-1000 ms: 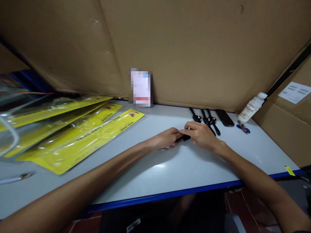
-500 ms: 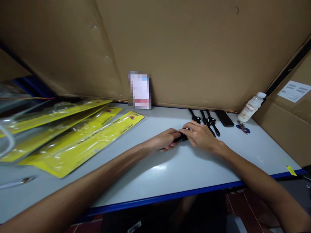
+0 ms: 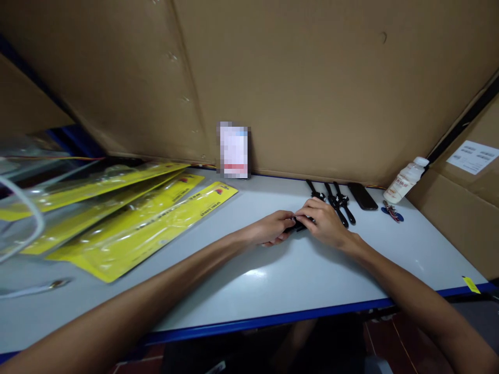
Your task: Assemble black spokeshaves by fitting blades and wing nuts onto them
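Note:
Above the middle of the table, my left hand (image 3: 275, 227) is closed round one end of a black spokeshave (image 3: 299, 225), mostly hidden by the fingers. My right hand (image 3: 322, 221) meets it from the other side, thumb and fingertips pinched at the tool's middle. Whether a small part sits in that pinch is hidden. Just behind my right hand lie several like spokeshaves (image 3: 341, 202), black with two handles and metal fittings at the centre.
Yellow blister packs (image 3: 156, 234) fan out on the left, near a white cable (image 3: 37, 223). At the back right are a black phone (image 3: 362, 196), a white bottle (image 3: 405, 181) and a blue item with wires (image 3: 393, 212). A cardboard wall (image 3: 304, 93) closes the rear.
My right fingers have shifted slightly over the spokeshave, and more of its black body shows between my hands. The whole view has moved a little; the table items lie as before.

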Tool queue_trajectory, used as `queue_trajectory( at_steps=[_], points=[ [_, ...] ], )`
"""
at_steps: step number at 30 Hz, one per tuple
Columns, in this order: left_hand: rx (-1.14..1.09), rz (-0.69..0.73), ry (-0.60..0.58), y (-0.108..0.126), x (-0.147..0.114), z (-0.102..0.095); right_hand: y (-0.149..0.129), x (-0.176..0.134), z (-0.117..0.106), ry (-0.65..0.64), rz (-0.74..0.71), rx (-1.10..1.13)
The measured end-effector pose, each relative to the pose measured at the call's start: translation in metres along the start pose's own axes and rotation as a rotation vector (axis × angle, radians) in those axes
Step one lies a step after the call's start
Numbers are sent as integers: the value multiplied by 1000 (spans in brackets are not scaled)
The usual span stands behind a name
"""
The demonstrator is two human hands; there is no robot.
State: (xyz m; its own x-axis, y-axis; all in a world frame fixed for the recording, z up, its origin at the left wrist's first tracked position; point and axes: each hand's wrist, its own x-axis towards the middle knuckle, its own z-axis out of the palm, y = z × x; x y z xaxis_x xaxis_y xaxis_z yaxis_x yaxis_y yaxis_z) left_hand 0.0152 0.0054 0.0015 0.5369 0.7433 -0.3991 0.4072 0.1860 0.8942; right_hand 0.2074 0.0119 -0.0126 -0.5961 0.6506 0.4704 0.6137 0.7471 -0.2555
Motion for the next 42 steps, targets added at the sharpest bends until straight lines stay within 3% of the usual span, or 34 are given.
queue_trajectory(
  at_steps=[8, 14, 17, 22, 36, 42],
  points=[
    [35, 2, -10, -2, 1, 0, -1, 1, 1, -39, -32, -28],
    [80, -27, -28, 4, -5, 0, -4, 8, -1, -45, 309, 282],
    [71, -26, -36, 5, -6, -1, -1, 9, -3, -53, 374, 370],
    [60, -36, -30, 3, -5, 0, 1, 10, -5, -38, 343, 361],
    [93, -34, -7, 3, -5, 1, -4, 4, 0, -23, 127, -100],
    [83, -17, -19, 3, -5, 0, -2, 6, -6, 34, 230, 125]
  ],
)
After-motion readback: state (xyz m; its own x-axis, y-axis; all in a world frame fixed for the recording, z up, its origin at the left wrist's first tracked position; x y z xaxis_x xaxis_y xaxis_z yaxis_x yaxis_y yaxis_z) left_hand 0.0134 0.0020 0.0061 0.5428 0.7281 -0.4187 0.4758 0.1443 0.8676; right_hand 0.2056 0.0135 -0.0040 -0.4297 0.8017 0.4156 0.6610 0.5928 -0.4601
